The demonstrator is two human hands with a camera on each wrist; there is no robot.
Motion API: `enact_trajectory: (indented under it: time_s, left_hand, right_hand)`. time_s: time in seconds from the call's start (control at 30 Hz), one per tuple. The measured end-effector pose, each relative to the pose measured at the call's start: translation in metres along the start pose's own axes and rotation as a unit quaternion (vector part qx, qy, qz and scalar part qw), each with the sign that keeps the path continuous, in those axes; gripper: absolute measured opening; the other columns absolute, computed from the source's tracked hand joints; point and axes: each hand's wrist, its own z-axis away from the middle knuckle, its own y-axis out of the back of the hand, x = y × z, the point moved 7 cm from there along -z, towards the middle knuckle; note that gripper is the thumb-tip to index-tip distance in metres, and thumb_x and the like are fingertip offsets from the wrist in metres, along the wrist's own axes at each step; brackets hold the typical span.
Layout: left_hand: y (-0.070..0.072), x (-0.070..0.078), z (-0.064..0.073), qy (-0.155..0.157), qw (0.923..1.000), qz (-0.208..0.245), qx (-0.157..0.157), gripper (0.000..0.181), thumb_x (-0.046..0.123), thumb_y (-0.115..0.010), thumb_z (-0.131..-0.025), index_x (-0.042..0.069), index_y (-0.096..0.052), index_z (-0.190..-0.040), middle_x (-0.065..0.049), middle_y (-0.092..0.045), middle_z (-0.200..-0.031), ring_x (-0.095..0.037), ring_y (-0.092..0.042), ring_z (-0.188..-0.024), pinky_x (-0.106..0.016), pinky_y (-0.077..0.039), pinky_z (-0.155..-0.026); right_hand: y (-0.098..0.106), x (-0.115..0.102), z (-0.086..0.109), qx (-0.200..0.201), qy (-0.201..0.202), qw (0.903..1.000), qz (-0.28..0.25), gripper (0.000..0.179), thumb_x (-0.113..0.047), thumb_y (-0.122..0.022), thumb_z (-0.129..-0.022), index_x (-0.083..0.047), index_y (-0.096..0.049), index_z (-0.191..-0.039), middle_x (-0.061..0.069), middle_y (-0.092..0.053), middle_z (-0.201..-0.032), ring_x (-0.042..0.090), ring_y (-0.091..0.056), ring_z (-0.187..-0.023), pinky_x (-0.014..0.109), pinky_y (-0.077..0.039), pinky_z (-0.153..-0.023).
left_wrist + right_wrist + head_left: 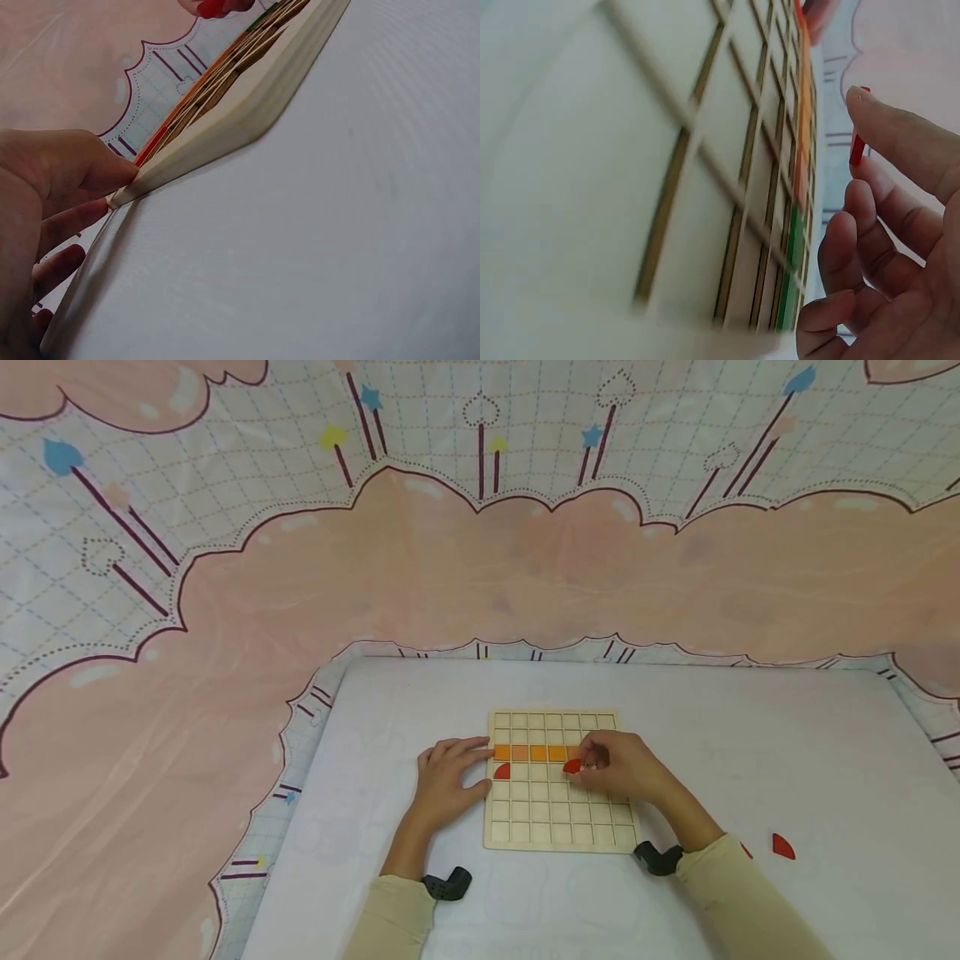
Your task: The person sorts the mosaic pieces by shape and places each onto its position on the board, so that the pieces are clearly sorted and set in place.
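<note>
A wooden grid board lies on the white table. One row holds several orange square tiles; green tiles continue it in the right wrist view, hidden by my hand in the head view. A red quarter-circle piece sits in the leftmost cell of the row below. My left hand touches the board's left edge with its thumb and fingers. Above the board, my right hand pinches another red quarter-circle piece between thumb and index finger, raised off the surface in the right wrist view.
To the right of the board lies a loose red quarter-circle piece. Another red piece shows partly beside the right sleeve. Behind the table hangs a pink and white patterned cloth.
</note>
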Motion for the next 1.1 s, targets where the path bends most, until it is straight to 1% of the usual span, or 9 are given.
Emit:
enact_trajectory:
  time_s: [0.1,0.3,0.47,0.6,0.77,0.87,0.97,1.1]
  left_hand:
    - [0.0,0.0,0.0,0.0,1.0,0.001,-0.001,0.043,0.026,-0.074,-0.085,0.024,-0.072,-0.128,0.007,-0.06,-0.146,-0.024,-0.047,-0.134,-0.059,-0.024,-0.11]
    - [0.001,0.0,0.0,0.001,1.0,0.005,-0.002,0.043,0.026,-0.073,-0.086,0.023,-0.073,-0.128,0.006,-0.06,-0.146,-0.025,-0.047,-0.134,-0.06,-0.024,-0.111]
    - [0.0,0.001,0.0,0.002,1.0,0.006,-0.003,0.043,0.026,-0.073,-0.086,0.023,-0.073,-0.128,0.006,-0.06,-0.146,-0.025,-0.047,-0.133,-0.06,-0.024,-0.111]
    - [0.0,0.001,0.0,0.002,1.0,0.006,-0.003,0.042,0.026,-0.073,-0.086,0.024,-0.073,-0.128,0.007,-0.06,-0.146,-0.025,-0.047,-0.133,-0.06,-0.024,-0.111]
    - [0.0,0.001,0.0,0.004,1.0,0.004,-0.004,0.043,0.027,-0.073,-0.086,0.024,-0.073,-0.128,0.008,-0.06,-0.146,-0.024,-0.047,-0.133,-0.059,-0.025,-0.11]
    - [0.0,0.001,-0.001,0.005,0.9999,0.007,-0.006,0.043,0.027,-0.073,-0.086,0.024,-0.073,-0.128,0.008,-0.06,-0.146,-0.024,-0.047,-0.133,-0.059,-0.024,-0.111]
    - [0.0,0.001,-0.001,0.006,1.0,0.005,-0.006,0.042,0.028,-0.073,-0.086,0.024,-0.073,-0.128,0.008,-0.059,-0.147,-0.024,-0.047,-0.133,-0.059,-0.024,-0.11]
    - [-0.001,0.001,-0.001,0.008,0.9999,0.004,-0.008,0.043,0.028,-0.074,-0.086,0.024,-0.073,-0.128,0.009,-0.059,-0.147,-0.023,-0.047,-0.133,-0.058,-0.024,-0.11]
  right_hand:
    - [-0.006,-0.007,-0.008,-0.002,-0.004,1.0,-0.004,0.026,-0.022,-0.088,-0.079,-0.014,-0.067,-0.092,-0.002,-0.059,-0.081,0.017,-0.052,-0.079,0.026,-0.043,-0.067]
    - [-0.02,-0.021,-0.022,0.001,0.013,0.9999,0.006,0.03,-0.025,-0.09,-0.077,-0.013,-0.067,-0.093,-0.002,-0.06,-0.082,0.015,-0.051,-0.079,0.026,-0.044,-0.069]
    - [-0.031,-0.029,-0.029,0.007,0.022,0.9996,0.017,0.029,-0.028,-0.09,-0.077,-0.017,-0.069,-0.094,-0.004,-0.063,-0.086,0.014,-0.054,-0.082,0.03,-0.046,-0.076]
    - [-0.037,-0.034,-0.033,0.015,0.025,0.9995,0.013,0.028,-0.027,-0.09,-0.076,-0.019,-0.069,-0.093,-0.005,-0.064,-0.088,0.015,-0.055,-0.084,0.032,-0.047,-0.079]
    - [-0.044,-0.035,-0.038,0.012,0.008,0.9998,0.011,0.027,-0.024,-0.09,-0.076,-0.018,-0.069,-0.091,-0.005,-0.063,-0.086,0.014,-0.053,-0.082,0.031,-0.045,-0.076]
    - [-0.047,-0.036,-0.041,0.006,-0.003,0.9996,0.027,0.028,-0.026,-0.092,-0.073,-0.02,-0.069,-0.089,-0.005,-0.061,-0.083,0.013,-0.052,-0.079,0.031,-0.043,-0.074]
    - [-0.048,-0.037,-0.043,0.002,-0.006,0.9989,0.046,0.029,-0.028,-0.093,-0.071,-0.02,-0.069,-0.086,-0.006,-0.059,-0.08,0.013,-0.052,-0.076,0.031,-0.041,-0.071]
    - [-0.05,-0.038,-0.045,-0.002,-0.015,0.9982,0.059,0.03,-0.029,-0.094,-0.07,-0.021,-0.069,-0.084,-0.006,-0.058,-0.079,0.013,-0.051,-0.075,0.031,-0.04,-0.071]
